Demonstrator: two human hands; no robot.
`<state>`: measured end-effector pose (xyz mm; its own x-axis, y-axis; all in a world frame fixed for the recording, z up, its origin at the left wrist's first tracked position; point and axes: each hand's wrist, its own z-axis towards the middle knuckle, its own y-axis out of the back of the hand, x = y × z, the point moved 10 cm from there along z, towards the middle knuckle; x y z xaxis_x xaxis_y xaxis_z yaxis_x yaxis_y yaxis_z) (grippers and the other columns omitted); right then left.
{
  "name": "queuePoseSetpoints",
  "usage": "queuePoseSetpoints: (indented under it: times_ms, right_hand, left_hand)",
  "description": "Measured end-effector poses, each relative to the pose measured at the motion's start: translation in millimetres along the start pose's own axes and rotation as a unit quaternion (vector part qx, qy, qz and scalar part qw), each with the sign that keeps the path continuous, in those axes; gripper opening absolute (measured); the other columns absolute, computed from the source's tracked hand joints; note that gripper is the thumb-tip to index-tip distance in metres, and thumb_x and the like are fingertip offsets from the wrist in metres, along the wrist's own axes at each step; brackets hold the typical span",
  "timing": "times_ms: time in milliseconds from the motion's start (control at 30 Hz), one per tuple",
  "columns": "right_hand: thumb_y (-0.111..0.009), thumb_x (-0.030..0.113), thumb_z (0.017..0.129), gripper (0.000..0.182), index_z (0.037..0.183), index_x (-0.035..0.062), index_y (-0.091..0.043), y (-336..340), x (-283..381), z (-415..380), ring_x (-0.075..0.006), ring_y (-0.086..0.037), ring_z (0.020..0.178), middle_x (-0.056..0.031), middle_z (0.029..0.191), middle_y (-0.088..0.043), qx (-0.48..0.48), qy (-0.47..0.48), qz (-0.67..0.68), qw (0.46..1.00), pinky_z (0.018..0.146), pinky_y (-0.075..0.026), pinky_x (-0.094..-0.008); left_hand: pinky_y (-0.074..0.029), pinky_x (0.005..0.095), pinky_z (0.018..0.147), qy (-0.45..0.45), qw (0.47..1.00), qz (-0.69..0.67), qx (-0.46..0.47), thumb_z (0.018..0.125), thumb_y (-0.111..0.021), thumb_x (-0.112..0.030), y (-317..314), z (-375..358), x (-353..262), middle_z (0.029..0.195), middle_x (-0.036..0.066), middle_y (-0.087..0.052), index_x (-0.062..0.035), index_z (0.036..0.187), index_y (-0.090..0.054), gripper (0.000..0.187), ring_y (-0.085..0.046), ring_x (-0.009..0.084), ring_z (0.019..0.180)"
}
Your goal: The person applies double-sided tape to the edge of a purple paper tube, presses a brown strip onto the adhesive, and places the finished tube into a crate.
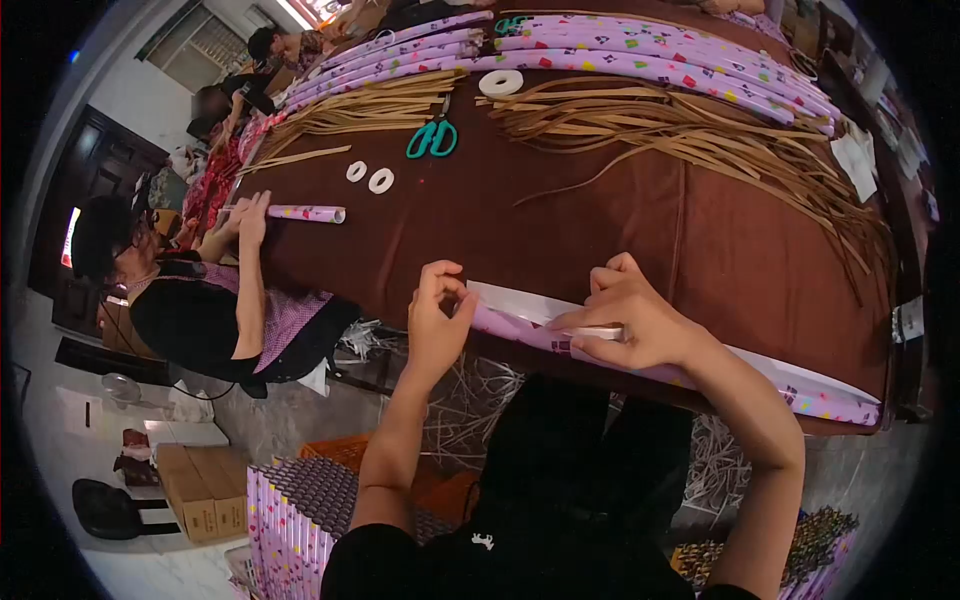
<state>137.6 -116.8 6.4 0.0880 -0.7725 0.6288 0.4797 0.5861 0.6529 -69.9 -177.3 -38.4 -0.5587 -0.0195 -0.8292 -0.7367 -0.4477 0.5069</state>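
Note:
A long strip of purple patterned wrapping paper [520, 328], its white inner side [505, 297] partly turned up, lies along the table's near edge. My left hand [438, 322] is closed at the paper's left end, thumb and fingers pinching it. Over the middle of the paper, my right hand [645, 318] is closed around a thin white roll of tape [600, 332], seen nearly edge-on. Its fingertips touch the paper, and my forearm crosses above the right part of the strip. How far the paper is rolled under my right hand is hidden.
Beyond my hands are teal-handled scissors [432, 138], white tape rolls [381, 181], brown strips [640, 125] and finished purple rolls [640, 62]. At the left a co-worker [200, 300] handles a purple tube [305, 214]. Bundled purple tubes [290, 520] stand below the table.

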Motion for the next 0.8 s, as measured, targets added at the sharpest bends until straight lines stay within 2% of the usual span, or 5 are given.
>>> queuePoseSetpoints:
  times_ms: [33,100,300,800]
  right_hand:
    - [-0.071,0.026,0.079,0.02,0.096,0.017,-0.076,-1,1,1,-0.0167,-0.043,0.07,0.0006,0.062,-0.057,0.001,-0.001,-0.001,1.0,0.079,-0.031,-0.0334]
    - [-0.07,0.025,0.079,0.018,0.093,0.0171,-0.077,0,12,1,-0.0179,-0.044,0.071,0.0012,0.057,-0.055,-0.026,0.044,-0.089,0.995,0.077,-0.031,-0.0346]
    - [-0.071,0.027,0.079,0.016,0.089,0.0157,-0.077,-2,17,1,-0.0187,-0.046,0.074,0.0009,0.06,-0.057,-0.032,0.057,-0.181,0.981,0.079,-0.034,-0.036]
    - [-0.071,0.029,0.076,0.02,0.082,0.0103,-0.074,-17,11,7,-0.02,-0.05,0.081,-0.0005,0.063,-0.059,-0.011,0.044,-0.282,0.958,0.083,-0.037,-0.037]
  left_hand:
    - [-0.046,0.0261,0.078,0.0,1.0,-0.002,0.0,0.084,-0.067,0.005,0,2,-2,0.082,0.003,-0.059,-0.0024,0.115,-0.048,0.036,-0.057,0.0088,0.079]
    - [-0.047,0.0248,0.073,0.017,1.0,-0.014,0.007,0.084,-0.067,0.005,0,5,-1,0.079,0.003,-0.058,-0.0027,0.114,-0.049,0.035,-0.056,0.0082,0.075]
    - [-0.047,0.0237,0.068,0.022,0.999,-0.001,0.025,0.083,-0.068,0.005,-1,13,7,0.077,0.003,-0.06,-0.0024,0.112,-0.051,0.035,-0.056,0.0075,0.072]
    - [-0.047,0.0251,0.063,0.046,0.994,0.076,0.066,0.084,-0.067,0.002,-5,25,9,0.077,0.006,-0.062,-0.0023,0.111,-0.049,0.033,-0.057,0.0091,0.07]
